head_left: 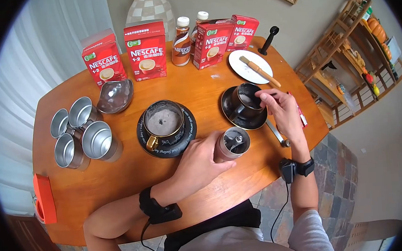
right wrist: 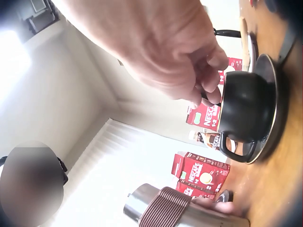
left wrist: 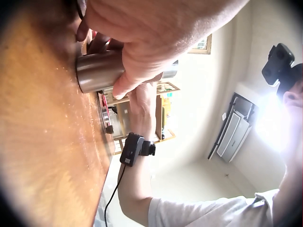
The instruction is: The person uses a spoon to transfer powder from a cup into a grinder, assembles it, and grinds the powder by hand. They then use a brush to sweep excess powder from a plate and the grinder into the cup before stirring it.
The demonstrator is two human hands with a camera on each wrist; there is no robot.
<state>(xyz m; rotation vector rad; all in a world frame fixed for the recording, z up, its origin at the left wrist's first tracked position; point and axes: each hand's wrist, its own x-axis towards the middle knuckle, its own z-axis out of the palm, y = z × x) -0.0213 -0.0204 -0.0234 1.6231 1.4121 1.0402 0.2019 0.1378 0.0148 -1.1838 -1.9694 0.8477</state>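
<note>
My left hand [head_left: 198, 160] is wrapped round a metal grinder [head_left: 220, 153], which stands upright on the table with its top uncovered; its brown body [left wrist: 100, 71] shows in the left wrist view. At the rim of a black cup [right wrist: 244, 106] on a black saucer [right wrist: 271, 75], the fingers of my right hand [head_left: 281, 110] pinch a small dark, thin object [right wrist: 206, 99]. Its lower part is hidden in the cup. Left of the grinder, a larger black cup [head_left: 153, 143] with a gold handle holds grey powder [head_left: 162, 122].
Several metal cups [head_left: 100, 144] and a dark glass bowl [head_left: 115, 97] are at the left. Red boxes [head_left: 145, 52] and bottles [head_left: 181, 47] line the back. A white plate [head_left: 241, 71] bears a brush [head_left: 258, 70]. A metal crank [head_left: 276, 133] lies by my right wrist.
</note>
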